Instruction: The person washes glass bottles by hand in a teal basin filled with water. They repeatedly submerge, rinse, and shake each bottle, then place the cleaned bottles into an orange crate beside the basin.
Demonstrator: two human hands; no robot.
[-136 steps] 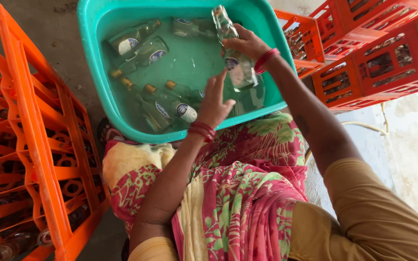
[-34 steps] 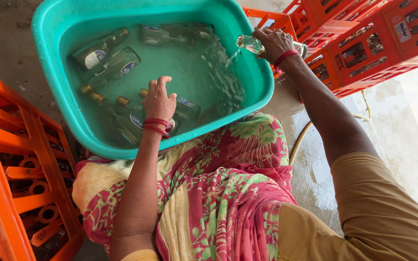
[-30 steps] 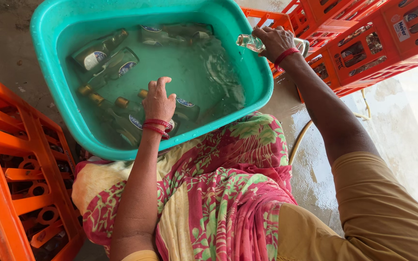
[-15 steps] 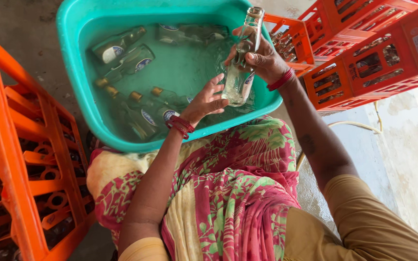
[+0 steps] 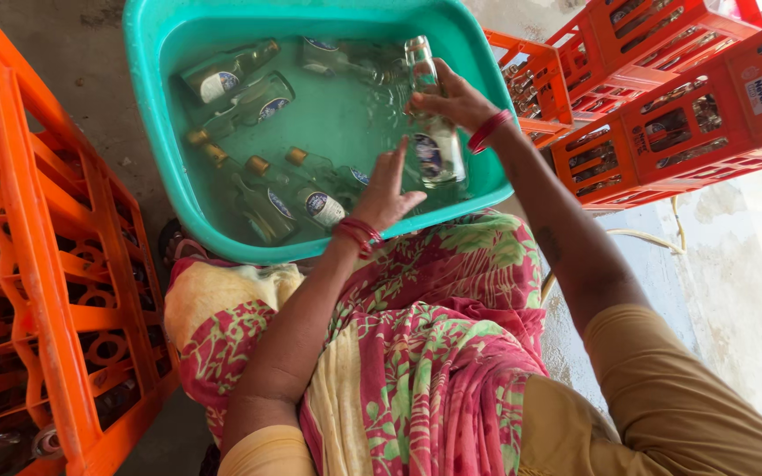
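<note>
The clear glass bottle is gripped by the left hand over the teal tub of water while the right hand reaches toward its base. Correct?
Not quite: the head view shows the hands swapped. The right hand grips the clear glass bottle by its neck over the teal tub of water, and the left hand reaches toward its base.

A single head-worn view looks steeply down from close above the person's lap, facing forward over the pink floral cloth (image 5: 416, 353) to the teal plastic tub of water (image 5: 178, 132). Orange plastic crates (image 5: 37, 264) fill the left and upper-right edges.
</note>
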